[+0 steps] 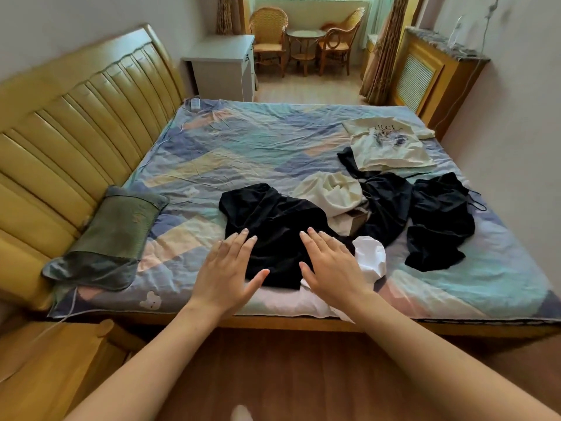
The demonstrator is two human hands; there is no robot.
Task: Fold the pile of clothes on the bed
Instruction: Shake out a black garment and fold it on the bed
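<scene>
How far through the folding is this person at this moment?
Done: possibly the cream printed shirt, lying flat at the far corner. In hand: both open hands, left hand and right hand, over the black garment. Left: cream bundle, black strappy pieces, white item.

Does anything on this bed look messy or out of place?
Yes. Several clothes lie crumpled and unfolded: a black garment under both flat hands, left hand and right hand, a cream bundle, and another black garment to the right. Only the printed cream shirt looks roughly laid flat.
</scene>
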